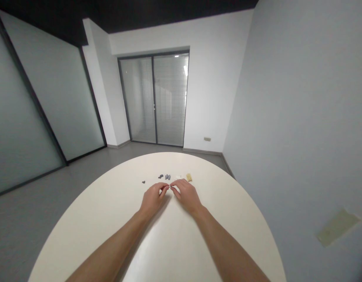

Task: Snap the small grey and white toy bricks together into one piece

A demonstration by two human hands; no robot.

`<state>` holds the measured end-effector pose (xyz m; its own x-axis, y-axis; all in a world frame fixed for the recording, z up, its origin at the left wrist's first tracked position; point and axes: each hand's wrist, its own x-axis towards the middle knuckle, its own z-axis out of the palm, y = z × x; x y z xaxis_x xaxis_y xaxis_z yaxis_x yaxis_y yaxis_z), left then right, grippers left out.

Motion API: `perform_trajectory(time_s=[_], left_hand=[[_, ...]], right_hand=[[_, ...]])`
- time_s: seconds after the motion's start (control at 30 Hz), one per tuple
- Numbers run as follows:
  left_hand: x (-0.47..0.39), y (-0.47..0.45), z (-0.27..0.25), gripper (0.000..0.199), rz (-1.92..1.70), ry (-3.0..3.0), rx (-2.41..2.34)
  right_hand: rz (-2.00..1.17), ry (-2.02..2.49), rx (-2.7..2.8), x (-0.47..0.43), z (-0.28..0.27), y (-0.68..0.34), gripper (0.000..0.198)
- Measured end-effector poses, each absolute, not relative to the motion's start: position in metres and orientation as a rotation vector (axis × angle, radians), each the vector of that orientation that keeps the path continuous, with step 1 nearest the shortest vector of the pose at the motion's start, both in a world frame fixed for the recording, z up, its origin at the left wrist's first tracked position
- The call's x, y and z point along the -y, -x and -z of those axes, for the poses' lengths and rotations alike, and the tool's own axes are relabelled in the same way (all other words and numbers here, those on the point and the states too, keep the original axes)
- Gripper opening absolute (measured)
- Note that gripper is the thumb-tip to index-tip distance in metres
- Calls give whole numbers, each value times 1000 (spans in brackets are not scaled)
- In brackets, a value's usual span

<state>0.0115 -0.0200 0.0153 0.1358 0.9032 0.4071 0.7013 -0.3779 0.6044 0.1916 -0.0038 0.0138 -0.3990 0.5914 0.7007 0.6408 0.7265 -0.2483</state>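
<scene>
Both left hand (152, 197) and right hand (188, 194) pinch one tiny piece (169, 187) between their fingertips, mid-table; gray pieces (167, 177) lie just farther off, a yellow piece (189, 177) right of them.

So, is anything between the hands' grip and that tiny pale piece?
Nothing visible: the left hand and right hand meet in a grip at the tiny pale piece. Small grey pieces and a yellow rectangular one lie beyond.

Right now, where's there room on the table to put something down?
The table is bare between left arm and left rim, between the arms, and between right arm and right rim. It's crowded just past the left hand and right hand, from the dark pieces to the yellow piece.
</scene>
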Motion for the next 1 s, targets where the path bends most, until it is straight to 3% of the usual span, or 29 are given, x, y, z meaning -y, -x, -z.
perform_trajectory(time_s=[1.0], left_hand=[[21, -13, -14, 26, -1121, -2139, -1573]], right_hand=[[-24, 881, 2102, 3, -11, -191, 19]])
